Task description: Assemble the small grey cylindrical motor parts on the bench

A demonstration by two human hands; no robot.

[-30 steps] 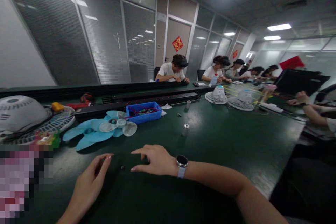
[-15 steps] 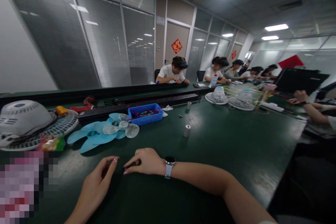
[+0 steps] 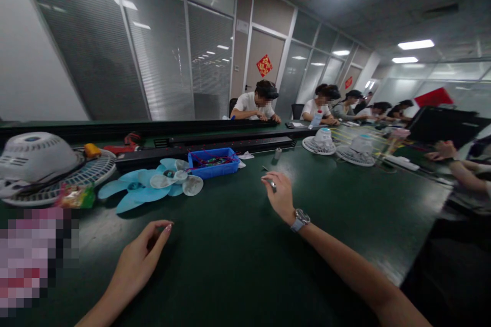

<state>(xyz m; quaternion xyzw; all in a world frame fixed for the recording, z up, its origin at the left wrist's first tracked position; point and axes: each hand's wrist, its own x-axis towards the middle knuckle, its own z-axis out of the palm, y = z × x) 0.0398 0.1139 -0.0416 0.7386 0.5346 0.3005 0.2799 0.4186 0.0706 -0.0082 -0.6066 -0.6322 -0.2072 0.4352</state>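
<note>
Apparently, small parts are being handled one at a time on the dark green tabletop [image 3: 230,260]. At the centre right of the frame, a small silver metal cylinder [image 3: 272,184] is being framed by the bent thumb and fingers of the right hand [image 3: 281,198], above a grey-strapped round wristwatch [image 3: 302,216]; whether it is being gripped or merely seen through the gap cannot be told. At the lower left of the frame, the left hand [image 3: 140,260] is being held low over the bare green surface, its thumb and fingertips brought close together; whether anything tiny is being pinched there cannot be told.

As far as can be judged, the work is being caught partway. A second small grey cylinder [image 3: 278,153] is being left standing untouched beyond the right hand, with a thin metal sliver [image 3: 264,168] near the fingertips. At the left of the frame, pale blue plastic fan blades [image 3: 130,203] are being left loose, apart from the rounded white fan housing [image 3: 38,156]. Wires are being held in a blue rectangular plastic bin [image 3: 221,169] at mid-frame. No joined pair of small parts is being shown.
</note>
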